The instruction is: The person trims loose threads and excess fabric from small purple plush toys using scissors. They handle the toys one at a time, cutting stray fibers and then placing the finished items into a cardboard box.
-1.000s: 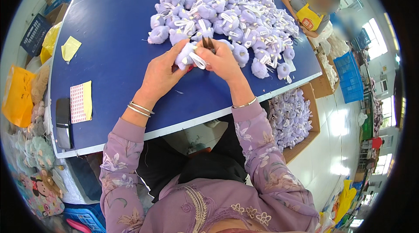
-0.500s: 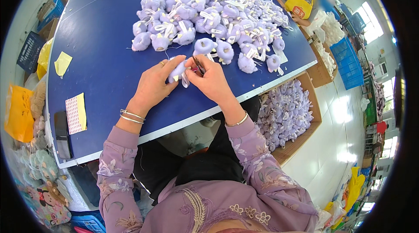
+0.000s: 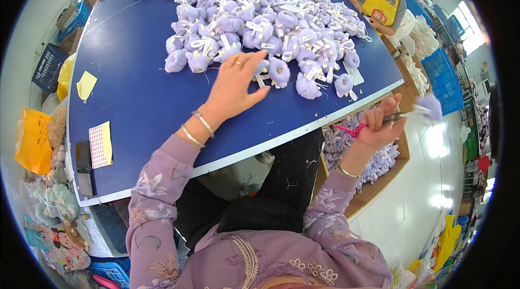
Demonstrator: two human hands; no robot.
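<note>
My left hand [image 3: 238, 83] is open with fingers spread, reaching over the near edge of a heap of lilac plush pieces [image 3: 233, 18]. Its fingertips partly cover a small plush piece [image 3: 262, 67] there; whether they touch it is unclear. Out past the table's right edge, my right hand [image 3: 382, 126] is closed on small metal thread snips [image 3: 392, 118] with a pink cord [image 3: 349, 130]. Just beyond its fingers a lilac plush piece [image 3: 429, 108] with a white strap is smeared by motion. I cannot tell if the strap is still held.
Below my right hand stands a cardboard box [image 3: 398, 167] filled with lilac plush pieces. On the blue table [image 3: 141, 105] lie a label sheet [image 3: 100, 145], a yellow paper [image 3: 86, 85] and a phone [image 3: 83, 169]. A person in a yellow apron [image 3: 379, 8] is across the table.
My hands have parted. The right has swung right, off the table, and the plush piece has gone with it. My left hand has let go and moved up to the heap.
</note>
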